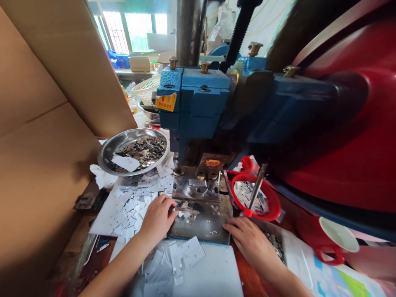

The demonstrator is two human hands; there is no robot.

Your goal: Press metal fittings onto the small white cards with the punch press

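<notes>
My left hand (157, 218) rests at the left edge of the steel die plate (210, 225) of a blue punch press (198, 103). Its fingers are pinched on a small flat metal part (185, 210) lying on the plate. My right hand (247, 239) lies flat at the plate's front right corner, fingers stretched towards the plate, holding nothing. Loose white metal blanks (136, 202) cover the bench by the left hand.
A steel bowl (107, 154) of dark stamped parts stands at the back left. A red bowl (272, 206) of blanks sits right of the die, with a lever in front. A red mug (328, 241) stands far right. Cardboard (46, 123) walls the left. A large red flywheel (355, 123) looms on the right.
</notes>
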